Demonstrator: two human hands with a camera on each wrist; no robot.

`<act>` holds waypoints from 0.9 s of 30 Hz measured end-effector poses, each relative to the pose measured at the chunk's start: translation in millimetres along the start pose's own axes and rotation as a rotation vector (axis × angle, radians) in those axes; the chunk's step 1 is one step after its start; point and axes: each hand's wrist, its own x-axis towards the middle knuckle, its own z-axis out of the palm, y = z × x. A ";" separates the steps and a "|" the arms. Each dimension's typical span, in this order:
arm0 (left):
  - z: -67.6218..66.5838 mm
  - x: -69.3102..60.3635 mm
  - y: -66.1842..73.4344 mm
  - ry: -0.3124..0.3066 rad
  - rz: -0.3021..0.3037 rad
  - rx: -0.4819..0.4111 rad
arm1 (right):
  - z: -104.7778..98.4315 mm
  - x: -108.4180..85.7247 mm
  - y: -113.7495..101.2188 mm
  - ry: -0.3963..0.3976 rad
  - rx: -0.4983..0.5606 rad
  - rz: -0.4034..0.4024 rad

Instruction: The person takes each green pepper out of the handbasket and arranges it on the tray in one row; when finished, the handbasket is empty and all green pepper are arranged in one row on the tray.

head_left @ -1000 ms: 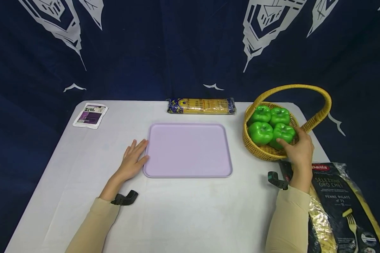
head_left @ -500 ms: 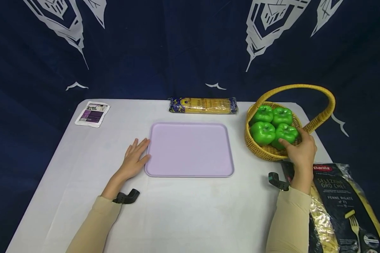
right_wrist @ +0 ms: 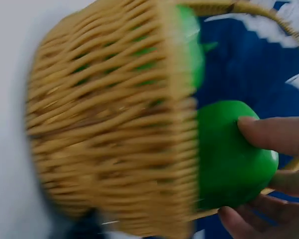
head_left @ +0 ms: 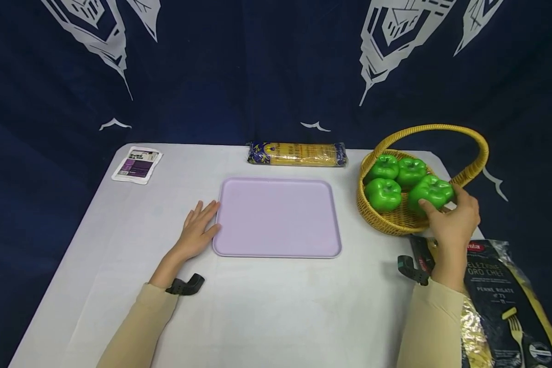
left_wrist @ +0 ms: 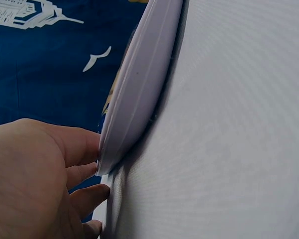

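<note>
Hands: right hand [head_left: 455,220] is part-closed on one green pepper [head_left: 434,190], thumb on the near side, fingers opposite. Left hand [head_left: 194,234] is flat and spread, fingertips at the tray's left edge, not gripping; probably steadying it.

Gripped pepper is at the basket's near-right side, standing proud of the rim in the right wrist view. Grip goes across the body, presumably because it's round and slick; opposed contact should stop it rolling out.

Wicker basket [head_left: 376,221] holds three more peppers [head_left: 383,196], bunched left and rear. Tall handle arches over, so the near side looks like the easy way in.

Lilac tray [head_left: 278,217] lies flat mid-tabletop [head_left: 257,312], left of the basket, bare surface up, within reach of both hands.

Further out: spaghetti pack [head_left: 299,154] behind tray, white-purple pouch [head_left: 138,165] far left, black penne bag [head_left: 497,291] near right, partly hidden by the sleeve [head_left: 434,327]. All three look parked outside the work area.
</note>
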 end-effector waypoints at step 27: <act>1.6 0.6 0.6 0.021 -0.003 -0.003 | 132.8 -114.0 -144.5 -0.499 0.330 -0.577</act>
